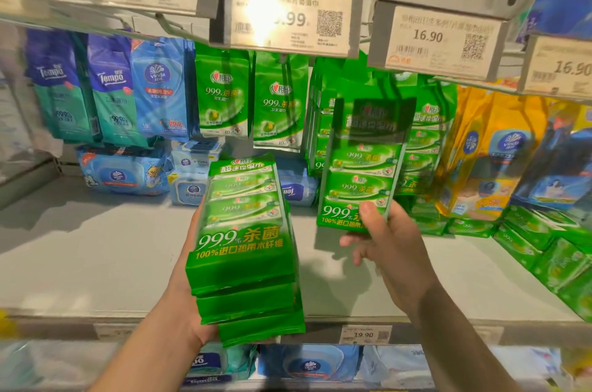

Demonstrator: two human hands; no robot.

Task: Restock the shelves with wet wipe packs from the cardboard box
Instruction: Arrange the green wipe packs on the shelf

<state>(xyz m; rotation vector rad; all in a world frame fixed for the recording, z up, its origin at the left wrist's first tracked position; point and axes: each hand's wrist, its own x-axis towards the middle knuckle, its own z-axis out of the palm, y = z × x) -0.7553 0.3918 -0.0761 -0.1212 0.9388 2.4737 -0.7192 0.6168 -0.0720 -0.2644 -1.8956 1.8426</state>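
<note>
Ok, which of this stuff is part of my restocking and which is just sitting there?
Job:
- green pack pinched in right hand
- green stack held by left hand
- hanging green packs

Not the job:
- blue Tempo packs
- yellow packs
- price tags

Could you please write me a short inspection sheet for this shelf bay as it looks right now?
Surface: pale grey shelf board, partly bare.
Job's things: stack of green wet wipe multipacks in the left hand; one green multipack raised upright by the right hand before hanging green packs.
Clutter: loose green packs at right.
Grippers: both hands gripping.
Cables: nothing seen.
Surroundings: price labels, blue packs, yellow bags.
</note>
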